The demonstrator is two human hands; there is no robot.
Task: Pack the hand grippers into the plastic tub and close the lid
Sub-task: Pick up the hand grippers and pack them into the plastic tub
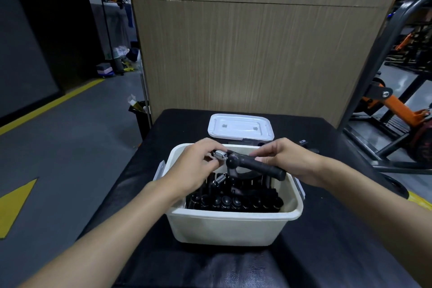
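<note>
A cream plastic tub [233, 224] stands open on the black table, holding several black hand grippers [236, 200] packed upright. Over the tub both hands hold one black hand gripper [254, 165] with a silver spring. My left hand [196, 163] pinches it at the spring end. My right hand [287, 159] grips the black handle from the right side. The white lid [240, 127] lies flat on the table just behind the tub.
The black table [327, 229] backs onto a tall wooden panel [245, 49]. A small dark object [303, 142] lies right of the lid. Black and orange gym machines [397, 105] stand at right. A grey floor with yellow lines [46, 105] lies at left.
</note>
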